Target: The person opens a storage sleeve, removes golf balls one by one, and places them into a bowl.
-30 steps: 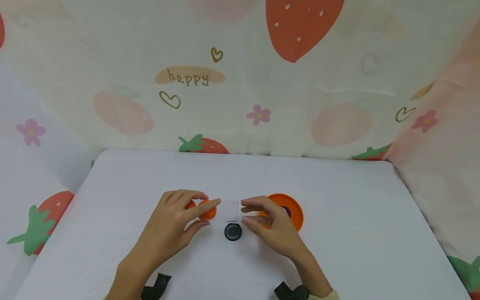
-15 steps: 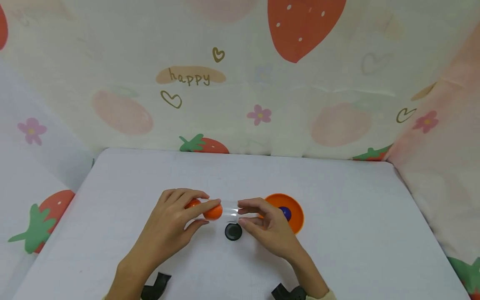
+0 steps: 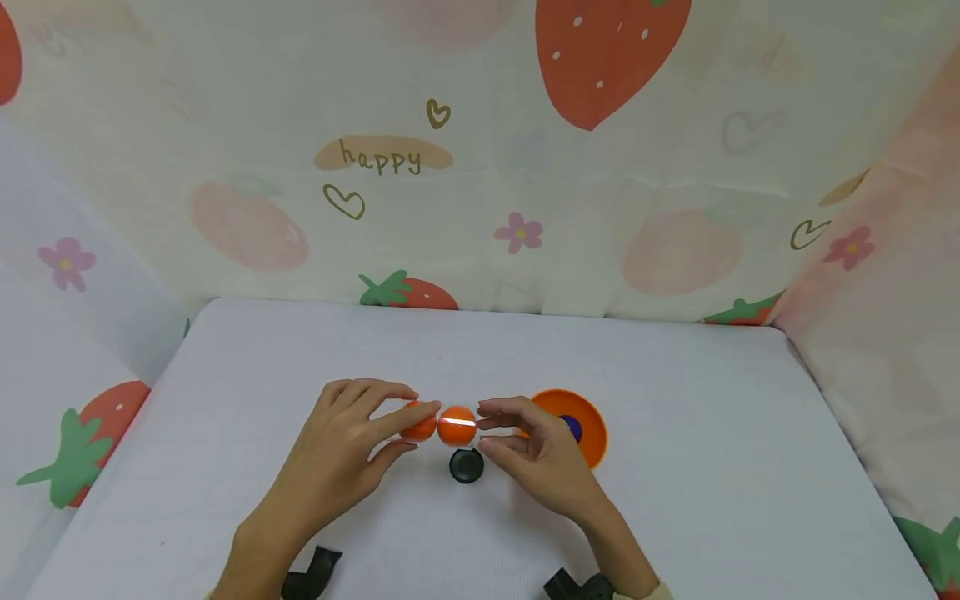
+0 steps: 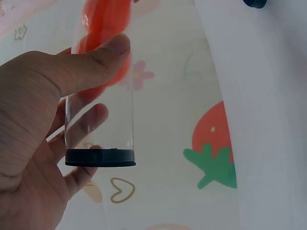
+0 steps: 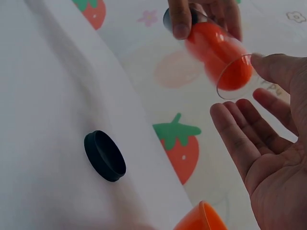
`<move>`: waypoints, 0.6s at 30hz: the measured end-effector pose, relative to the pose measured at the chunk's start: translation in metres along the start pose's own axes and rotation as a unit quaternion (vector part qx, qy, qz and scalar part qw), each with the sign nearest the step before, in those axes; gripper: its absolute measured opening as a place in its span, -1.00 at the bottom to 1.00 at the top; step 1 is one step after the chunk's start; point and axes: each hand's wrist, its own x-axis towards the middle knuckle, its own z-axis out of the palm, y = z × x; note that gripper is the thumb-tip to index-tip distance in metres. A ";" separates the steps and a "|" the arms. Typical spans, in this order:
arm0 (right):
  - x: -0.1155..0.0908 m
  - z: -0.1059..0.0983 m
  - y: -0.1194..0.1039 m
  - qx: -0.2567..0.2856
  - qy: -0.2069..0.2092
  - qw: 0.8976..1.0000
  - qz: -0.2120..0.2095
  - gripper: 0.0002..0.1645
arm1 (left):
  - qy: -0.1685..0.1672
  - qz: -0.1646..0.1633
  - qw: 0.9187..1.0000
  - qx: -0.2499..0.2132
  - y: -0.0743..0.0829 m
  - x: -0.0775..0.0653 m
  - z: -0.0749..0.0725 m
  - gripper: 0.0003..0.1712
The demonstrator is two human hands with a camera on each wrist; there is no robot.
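Left hand [image 3: 347,433] grips the clear tube [image 4: 120,112], apparently tipping out orange balls [image 3: 457,432]; right hand [image 3: 543,458], loosely spread at the tube's mouth, perhaps touching, should catch one.

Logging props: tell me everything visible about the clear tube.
The clear tube, plastic-looking, has a black cap on one end; the other is open. Two orange balls sit inside toward the open end. The left hand holds it sideways above the table, its open end beside the right hand; whether they touch is unclear.
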 end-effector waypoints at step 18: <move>-0.003 -0.007 -0.004 -0.012 0.012 0.999 -0.033 -0.52 | -0.019 -0.034 0.999 -0.026 -0.001 -0.002 0.001 -0.31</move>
